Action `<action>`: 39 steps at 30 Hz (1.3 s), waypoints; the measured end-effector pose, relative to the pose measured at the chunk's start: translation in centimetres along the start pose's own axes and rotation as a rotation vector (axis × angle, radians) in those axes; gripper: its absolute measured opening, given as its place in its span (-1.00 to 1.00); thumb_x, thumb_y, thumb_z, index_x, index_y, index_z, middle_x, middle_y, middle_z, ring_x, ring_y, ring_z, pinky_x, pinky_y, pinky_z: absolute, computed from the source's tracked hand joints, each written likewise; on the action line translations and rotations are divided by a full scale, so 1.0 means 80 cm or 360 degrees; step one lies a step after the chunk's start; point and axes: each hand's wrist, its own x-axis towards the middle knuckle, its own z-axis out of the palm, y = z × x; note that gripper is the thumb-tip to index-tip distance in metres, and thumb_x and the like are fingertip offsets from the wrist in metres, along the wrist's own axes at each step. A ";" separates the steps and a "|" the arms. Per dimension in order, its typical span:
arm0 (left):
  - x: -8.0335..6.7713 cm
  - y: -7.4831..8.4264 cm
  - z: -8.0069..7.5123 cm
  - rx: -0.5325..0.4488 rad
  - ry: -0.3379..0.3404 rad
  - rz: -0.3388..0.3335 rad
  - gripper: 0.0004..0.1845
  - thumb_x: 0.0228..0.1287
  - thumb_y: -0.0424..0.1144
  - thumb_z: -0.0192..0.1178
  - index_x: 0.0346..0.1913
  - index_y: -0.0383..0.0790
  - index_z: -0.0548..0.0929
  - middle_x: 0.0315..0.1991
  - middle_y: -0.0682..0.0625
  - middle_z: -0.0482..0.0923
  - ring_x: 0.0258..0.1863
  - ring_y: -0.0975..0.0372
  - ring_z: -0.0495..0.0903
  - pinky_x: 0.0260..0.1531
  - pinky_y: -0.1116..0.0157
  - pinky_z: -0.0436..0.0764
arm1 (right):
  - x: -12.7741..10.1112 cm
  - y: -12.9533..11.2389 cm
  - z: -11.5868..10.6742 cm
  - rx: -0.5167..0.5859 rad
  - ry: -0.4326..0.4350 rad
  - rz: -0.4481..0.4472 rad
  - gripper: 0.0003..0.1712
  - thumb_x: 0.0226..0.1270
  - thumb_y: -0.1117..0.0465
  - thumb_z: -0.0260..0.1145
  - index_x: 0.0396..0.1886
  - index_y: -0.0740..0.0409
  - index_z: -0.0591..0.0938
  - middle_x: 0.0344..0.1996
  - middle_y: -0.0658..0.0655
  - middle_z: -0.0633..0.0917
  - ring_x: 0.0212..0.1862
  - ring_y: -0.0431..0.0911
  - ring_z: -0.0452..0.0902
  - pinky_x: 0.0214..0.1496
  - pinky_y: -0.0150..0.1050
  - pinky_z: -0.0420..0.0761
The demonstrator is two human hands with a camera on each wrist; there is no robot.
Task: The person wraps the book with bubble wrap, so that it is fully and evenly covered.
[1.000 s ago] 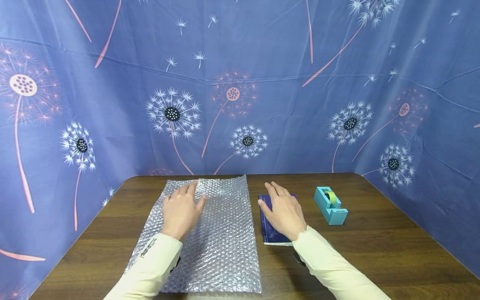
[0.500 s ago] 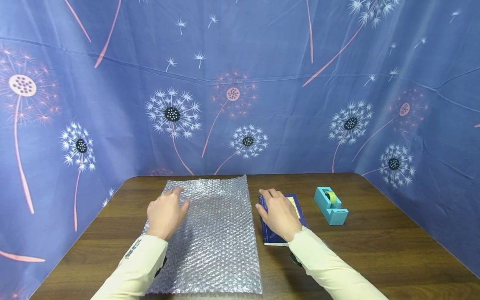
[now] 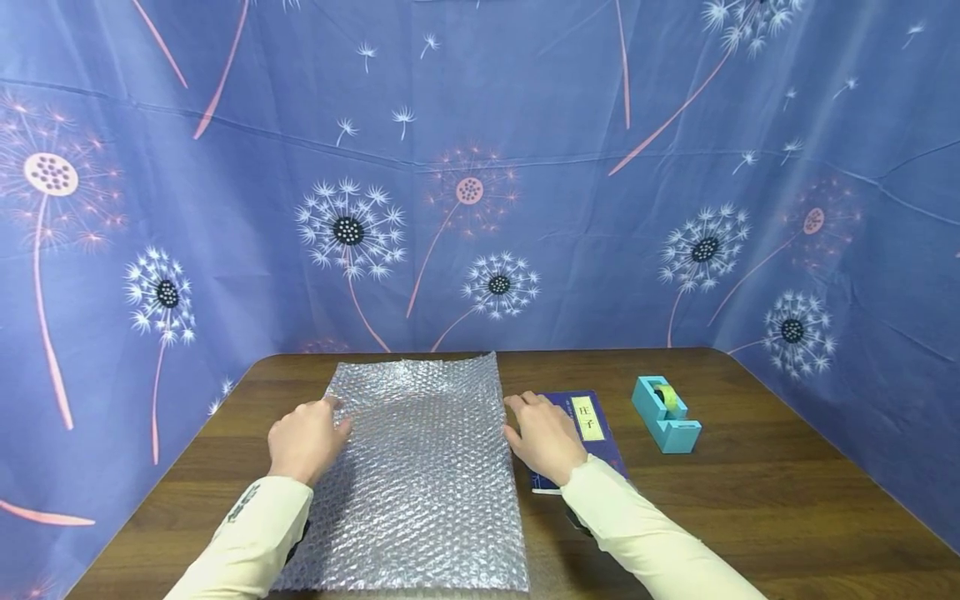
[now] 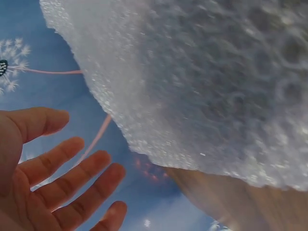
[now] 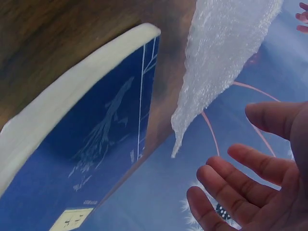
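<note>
A sheet of bubble wrap (image 3: 427, 483) lies flat on the table's left half, its far right corner slightly raised. My left hand (image 3: 306, 442) hovers over its left edge; in the left wrist view the fingers (image 4: 79, 185) are spread, relaxed and hold nothing. To the right of the sheet lies a dark blue book (image 3: 611, 446) with a pale yellow title label, partly covered by my right hand (image 3: 546, 437). That hand's fingertips reach toward the sheet's right edge. Seen from the right wrist, its fingers (image 5: 240, 187) are loosely bent with nothing between them.
A turquoise tape dispenser (image 3: 666, 415) with a yellow-green roll stands right of the book on the brown wooden table (image 3: 757, 483). Behind and beside the table hangs a blue cloth (image 3: 585, 208) with a dandelion print.
My left hand has moved left and down toward the sheet's left edge. My right hand has shifted left and lower, uncovering the book's label. The sheet, book and dispenser stay in place.
</note>
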 end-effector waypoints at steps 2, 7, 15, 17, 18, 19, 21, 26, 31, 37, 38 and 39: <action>0.000 -0.007 0.001 -0.0002 -0.0048 -0.0024 -0.63 0.27 -0.22 0.34 0.06 -0.38 0.70 -0.15 -0.43 0.69 -0.44 -0.22 0.69 -0.53 -0.12 0.61 | 0.001 -0.003 0.002 -0.0013 -0.0042 -0.0005 -0.56 0.33 0.19 0.46 0.13 0.31 0.65 0.00 0.29 0.71 0.04 0.20 0.65 0.01 0.07 0.67; 0.002 -0.024 0.002 -0.0031 -0.0176 -0.0108 -0.57 0.27 -0.22 0.33 0.13 -0.40 0.65 -0.06 -0.46 0.66 -0.38 -0.27 0.67 -0.50 -0.14 0.62 | 0.002 -0.008 0.004 -0.0031 -0.0093 -0.0014 -0.57 0.31 0.20 0.47 0.10 0.32 0.66 -0.03 0.27 0.72 0.02 0.18 0.66 -0.01 0.08 0.67; 0.000 -0.043 0.003 -0.0110 -0.0305 -0.0132 -0.56 0.27 -0.24 0.31 0.15 -0.39 0.63 -0.03 -0.49 0.63 -0.39 -0.15 0.66 -0.51 -0.07 0.60 | 0.001 -0.013 0.011 -0.0034 -0.0130 -0.0044 -0.58 0.27 0.20 0.50 0.07 0.29 0.68 -0.09 0.26 0.73 -0.10 0.15 0.68 -0.17 0.00 0.68; 0.000 -0.045 0.003 -0.0111 -0.0334 -0.0130 -0.57 0.25 -0.23 0.33 0.12 -0.38 0.65 -0.04 -0.49 0.63 -0.36 -0.17 0.67 -0.48 -0.08 0.61 | 0.001 -0.013 0.013 -0.0026 -0.0130 -0.0049 -0.58 0.27 0.20 0.50 0.07 0.29 0.69 -0.10 0.26 0.73 -0.12 0.14 0.68 -0.20 -0.01 0.68; 0.001 -0.045 0.003 -0.0109 -0.0346 -0.0131 -0.58 0.23 -0.23 0.34 0.11 -0.38 0.65 -0.03 -0.49 0.63 -0.32 -0.20 0.67 -0.45 -0.10 0.62 | 0.002 -0.012 0.015 -0.0027 -0.0130 -0.0054 -0.58 0.26 0.20 0.50 0.07 0.29 0.69 -0.11 0.25 0.73 -0.15 0.13 0.68 -0.22 -0.02 0.68; 0.001 -0.046 0.003 -0.0101 -0.0357 -0.0131 -0.58 0.21 -0.24 0.36 0.10 -0.38 0.66 -0.03 -0.49 0.63 -0.27 -0.24 0.67 -0.42 -0.12 0.63 | 0.002 -0.012 0.016 -0.0030 -0.0131 -0.0060 -0.57 0.26 0.20 0.50 0.08 0.29 0.69 -0.12 0.25 0.73 -0.16 0.13 0.68 -0.24 -0.02 0.68; 0.001 -0.047 0.003 -0.0082 -0.0381 -0.0130 -0.57 0.17 -0.24 0.39 0.08 -0.38 0.66 -0.02 -0.50 0.62 -0.18 -0.32 0.66 -0.36 -0.16 0.63 | 0.002 -0.011 0.018 -0.0037 -0.0141 -0.0067 -0.57 0.26 0.20 0.50 0.08 0.29 0.69 -0.14 0.24 0.72 -0.18 0.13 0.68 -0.23 -0.02 0.68; 0.001 -0.052 0.004 -0.0070 -0.0436 -0.0145 -0.51 0.09 -0.22 0.46 0.07 -0.39 0.66 -0.01 -0.50 0.61 -0.14 -0.33 0.65 -0.33 -0.17 0.64 | 0.003 -0.011 0.019 -0.0017 -0.0205 -0.0054 -0.57 0.27 0.21 0.50 0.09 0.30 0.69 -0.11 0.26 0.73 -0.12 0.17 0.69 -0.10 0.05 0.68; -0.001 -0.056 0.008 -0.0071 -0.0461 -0.0118 -0.51 0.06 -0.19 0.48 0.05 -0.36 0.67 -0.02 -0.51 0.61 -0.16 -0.35 0.65 -0.33 -0.18 0.63 | 0.003 -0.009 0.021 0.0027 -0.0304 -0.0038 -0.56 0.28 0.22 0.49 0.11 0.30 0.68 0.01 0.30 0.72 -0.02 0.20 0.68 0.01 0.10 0.66; 0.000 -0.055 0.012 -0.0055 -0.0494 -0.0107 -0.54 0.04 -0.22 0.48 0.03 -0.33 0.70 -0.01 -0.49 0.62 -0.15 -0.32 0.65 -0.32 -0.17 0.64 | 0.000 -0.007 0.022 0.0009 -0.0385 -0.0072 -0.61 0.27 0.23 0.49 0.06 0.28 0.70 0.00 0.27 0.73 0.00 0.18 0.67 0.03 0.09 0.66; 0.000 -0.055 0.013 -0.0048 -0.0502 -0.0104 -0.55 0.04 -0.22 0.49 0.02 -0.33 0.70 -0.01 -0.49 0.62 -0.15 -0.32 0.65 -0.31 -0.17 0.64 | 0.000 -0.006 0.023 0.0005 -0.0391 -0.0078 -0.62 0.27 0.24 0.48 0.05 0.28 0.70 -0.01 0.27 0.73 -0.01 0.18 0.67 0.02 0.09 0.66; 0.000 -0.055 0.014 -0.0042 -0.0511 -0.0103 -0.56 0.05 -0.22 0.49 0.01 -0.33 0.70 -0.01 -0.48 0.62 -0.15 -0.32 0.65 -0.31 -0.17 0.64 | -0.001 -0.005 0.023 0.0004 -0.0396 -0.0084 -0.62 0.27 0.24 0.48 0.05 0.28 0.70 -0.03 0.26 0.74 -0.02 0.17 0.68 0.01 0.09 0.66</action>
